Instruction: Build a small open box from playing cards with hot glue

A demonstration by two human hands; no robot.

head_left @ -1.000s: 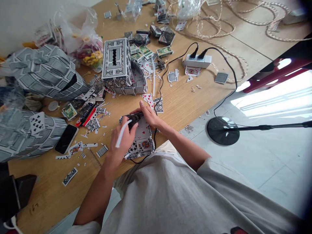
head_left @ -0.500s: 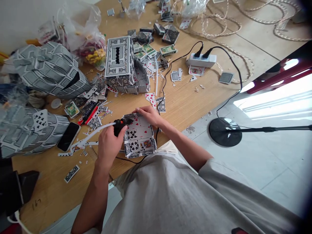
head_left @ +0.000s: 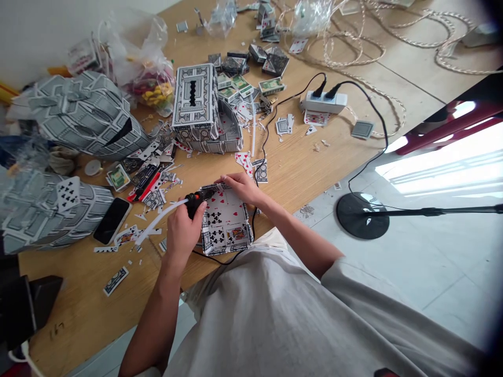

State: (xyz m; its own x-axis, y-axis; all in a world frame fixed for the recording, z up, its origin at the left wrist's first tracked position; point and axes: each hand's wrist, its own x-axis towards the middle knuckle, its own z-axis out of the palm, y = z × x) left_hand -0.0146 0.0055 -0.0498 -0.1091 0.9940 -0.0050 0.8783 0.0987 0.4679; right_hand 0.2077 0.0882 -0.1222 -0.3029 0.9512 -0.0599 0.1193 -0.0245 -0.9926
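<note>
- Left hand (head_left: 181,232) is wrapped around the glue gun (head_left: 195,199), nozzle at the card tray (head_left: 226,222).
- Right hand (head_left: 240,187), fingers pressed flat, rests on the tray's far rim on the tabletop (head_left: 298,162).

Wooden table (head_left: 306,167) (card scraps (head_left: 157,183), phone (head_left: 112,221), power strip (head_left: 324,102))

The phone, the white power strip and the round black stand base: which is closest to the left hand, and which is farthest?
From the left hand:
1. Phone, lying on the table to its left.
2. White power strip, far up the table on the right.
3. Round black stand base, on the floor to the right. It comes last, though not by much.
</note>
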